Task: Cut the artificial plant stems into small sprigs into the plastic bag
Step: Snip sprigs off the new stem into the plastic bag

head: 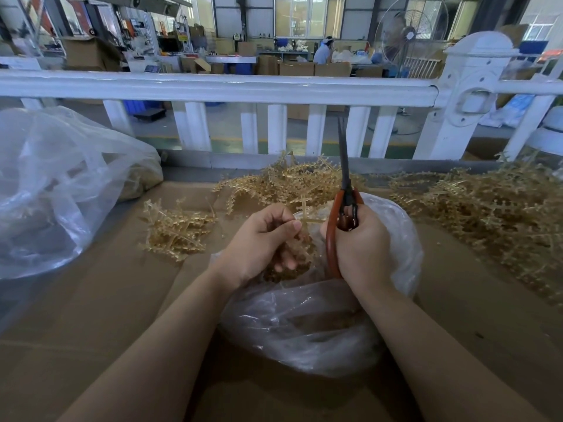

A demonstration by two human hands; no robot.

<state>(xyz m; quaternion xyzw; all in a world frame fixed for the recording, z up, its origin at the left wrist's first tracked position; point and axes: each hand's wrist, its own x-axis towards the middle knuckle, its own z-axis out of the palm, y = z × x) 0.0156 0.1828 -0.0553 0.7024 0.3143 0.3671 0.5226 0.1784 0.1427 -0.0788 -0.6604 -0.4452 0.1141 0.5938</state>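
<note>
Orange-handled scissors (344, 205), blades closed and upright, sit in our right hand (361, 239); our left hand (262, 239) pinches a stem (306, 214) above the plastic bag (304, 324). Off-centre cuts could drop sprigs onto the tabletop (91, 315).

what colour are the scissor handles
Orange-red, with dark blades, gripped in the right hand. The scissors show best in the head view.

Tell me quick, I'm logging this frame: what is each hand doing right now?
Left hand: closed, pinching a plant stem over the bag.
Right hand: closed around the scissors, blades shut and pointing up.
</note>
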